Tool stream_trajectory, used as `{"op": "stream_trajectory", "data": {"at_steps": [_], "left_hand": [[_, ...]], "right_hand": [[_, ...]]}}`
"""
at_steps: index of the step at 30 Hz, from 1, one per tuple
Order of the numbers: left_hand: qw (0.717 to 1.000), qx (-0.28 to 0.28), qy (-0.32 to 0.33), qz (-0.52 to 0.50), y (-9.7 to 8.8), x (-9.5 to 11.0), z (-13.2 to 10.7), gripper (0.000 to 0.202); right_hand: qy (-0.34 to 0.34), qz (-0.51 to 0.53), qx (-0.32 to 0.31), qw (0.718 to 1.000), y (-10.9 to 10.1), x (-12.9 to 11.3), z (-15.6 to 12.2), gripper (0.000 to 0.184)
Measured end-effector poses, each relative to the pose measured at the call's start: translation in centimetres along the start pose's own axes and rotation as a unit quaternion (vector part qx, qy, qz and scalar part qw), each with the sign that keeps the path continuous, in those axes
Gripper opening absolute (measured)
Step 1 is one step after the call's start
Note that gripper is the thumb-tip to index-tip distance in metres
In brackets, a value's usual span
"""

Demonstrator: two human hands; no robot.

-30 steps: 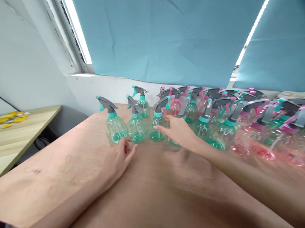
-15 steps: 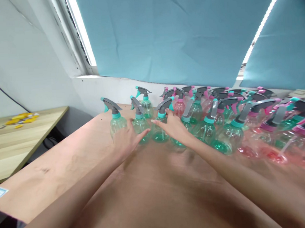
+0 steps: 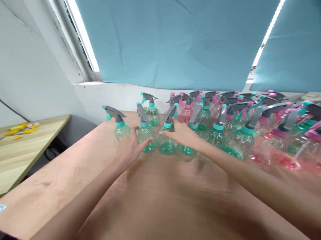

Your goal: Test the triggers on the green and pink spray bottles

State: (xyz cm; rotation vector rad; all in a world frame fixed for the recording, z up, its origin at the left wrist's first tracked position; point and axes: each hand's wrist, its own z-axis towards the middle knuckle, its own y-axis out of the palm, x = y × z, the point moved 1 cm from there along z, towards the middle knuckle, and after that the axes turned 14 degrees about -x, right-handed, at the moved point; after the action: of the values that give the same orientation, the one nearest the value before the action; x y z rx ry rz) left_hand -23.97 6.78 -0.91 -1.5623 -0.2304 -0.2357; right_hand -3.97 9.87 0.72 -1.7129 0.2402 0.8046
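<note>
My left hand is closed around the side of a clear green spray bottle, its thumb across the front. Another green spray bottle stands partly hidden behind that hand. My right hand grips a green spray bottle with the thumb in front; its other fingers are mostly hidden behind the bottle. Both held bottles stand upright on the table, their grey trigger heads angled away. Beside my right wrist is a further green spray bottle, partly covered.
Several green and pink spray bottles crowd the right side of the wooden table. One green spray bottle stands behind, near the wall. Yellow pieces lie on a side table at left. A blue blind covers the window.
The bottle in my right hand has turned, so its trigger head points farther away from me. My left hand keeps its place at its bottle. The view has shifted slightly.
</note>
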Motion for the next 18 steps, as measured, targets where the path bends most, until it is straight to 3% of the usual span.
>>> {"op": "stream_trajectory", "data": {"at_steps": [5,10,14,18], "left_hand": [[1.0,0.007,-0.001,-0.012,0.0,0.4,-1.6,0.079],[0.999,0.005,0.019,-0.037,0.5,2.0,-5.8,0.066],[0.986,-0.043,0.149,-0.054,2.5,4.0,-8.6,0.065],[0.949,-0.116,0.255,-0.144,5.1,6.6,-9.5,0.076]], "right_hand": [[-0.045,0.009,-0.052,0.998,-0.4,0.2,-2.2,0.065],[-0.165,0.021,-0.108,0.98,-1.1,1.8,-5.7,0.054],[-0.186,0.017,-0.141,0.972,-1.8,3.2,-8.8,0.046],[-0.177,0.007,-0.115,0.978,-2.4,3.7,-11.7,0.033]]}}
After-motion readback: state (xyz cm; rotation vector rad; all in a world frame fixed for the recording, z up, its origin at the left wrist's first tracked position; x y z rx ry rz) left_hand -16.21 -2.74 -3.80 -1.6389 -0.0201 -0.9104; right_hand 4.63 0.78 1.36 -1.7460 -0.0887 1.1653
